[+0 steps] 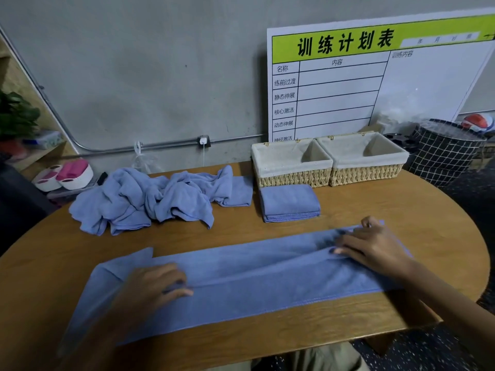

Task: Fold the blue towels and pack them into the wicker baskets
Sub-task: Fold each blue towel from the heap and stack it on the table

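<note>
Long blue towel (241,277) spread lengthwise across the desk (401,210), left hand (152,287) and right hand (375,247) each pinching its folded edge. Folded towel (289,202) just before the left wicker basket (292,167); crumpled pile (142,199) farther left.

The left hand (154,285) is motion-blurred, so its grip on the long blue towel (241,279) cannot be determined. The white planning board (375,84) is cut off at the right edge. The green potted plant (16,116) is cropped at the left edge.
</note>
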